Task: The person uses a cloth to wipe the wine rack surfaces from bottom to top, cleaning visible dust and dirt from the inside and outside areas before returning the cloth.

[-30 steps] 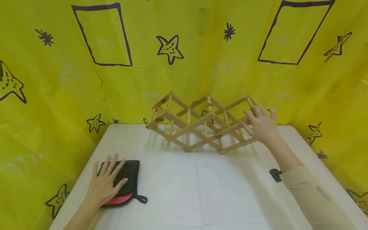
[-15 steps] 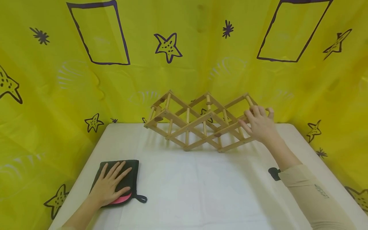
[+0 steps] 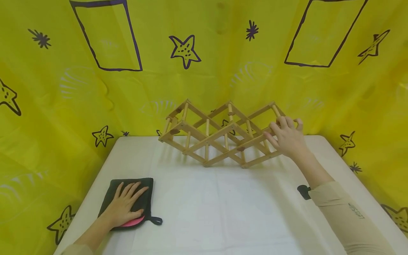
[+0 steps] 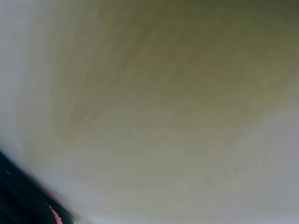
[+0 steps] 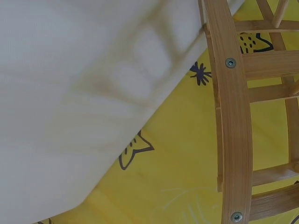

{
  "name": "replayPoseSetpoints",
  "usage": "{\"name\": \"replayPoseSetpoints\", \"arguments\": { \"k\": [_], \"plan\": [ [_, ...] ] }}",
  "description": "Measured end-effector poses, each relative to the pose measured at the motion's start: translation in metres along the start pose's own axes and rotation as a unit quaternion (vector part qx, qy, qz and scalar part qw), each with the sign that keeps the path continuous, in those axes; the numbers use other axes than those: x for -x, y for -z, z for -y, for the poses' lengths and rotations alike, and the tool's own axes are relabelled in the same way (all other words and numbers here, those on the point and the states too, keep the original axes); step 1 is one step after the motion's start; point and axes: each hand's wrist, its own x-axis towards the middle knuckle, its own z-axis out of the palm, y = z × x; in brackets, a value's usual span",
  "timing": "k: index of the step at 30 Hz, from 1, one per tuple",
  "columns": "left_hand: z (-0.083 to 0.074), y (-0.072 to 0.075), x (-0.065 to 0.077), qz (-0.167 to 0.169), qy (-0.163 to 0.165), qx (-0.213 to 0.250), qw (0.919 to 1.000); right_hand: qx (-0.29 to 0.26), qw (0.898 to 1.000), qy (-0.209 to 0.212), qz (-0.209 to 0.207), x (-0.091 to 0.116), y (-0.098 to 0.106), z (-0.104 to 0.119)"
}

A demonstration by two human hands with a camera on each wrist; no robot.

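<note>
My left hand (image 3: 122, 209) lies palm down with its fingers spread on a black square pot holder (image 3: 146, 200), which has pink lining and a hanging loop at its near right corner. In the left wrist view only a dark edge of the pot holder (image 4: 23, 200) shows, at the lower left. Toward the back of the table stands a wooden folding wine rack (image 3: 233, 127), its lattice spread wide. My right hand (image 3: 288, 138) grips its right end, thumb in front and fingers curled over the top. Close up in the right wrist view are the rack's screwed slats (image 5: 236, 140).
Everything rests on a white-covered table (image 3: 223, 212) with rounded far corners. A yellow curtain (image 3: 216, 49) printed with starfish hangs close behind and along both sides. A small black piece (image 3: 304, 192) sits by the right wrist at the sleeve's cuff.
My left hand has lowered and shifted slightly toward the right on the pot holder, with its fingers drawn in a little. The right hand and the wine rack look unmoved; the view tilts slightly.
</note>
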Motion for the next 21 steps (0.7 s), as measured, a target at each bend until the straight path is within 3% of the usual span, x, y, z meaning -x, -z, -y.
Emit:
{"name": "replayPoseSetpoints", "arguments": {
  "k": [12, 21],
  "plan": [
    [-0.008, 0.002, -0.007, 0.024, 0.029, 0.049, 0.9981, 0.001, 1.0, 0.006, -0.006, 0.0, 0.001, 0.001],
    [-0.016, 0.001, -0.015, -0.05, -0.02, 0.021, 0.9983, -0.003, 1.0, -0.002, 0.007, 0.0, 0.002, 0.001]
  ]
}}
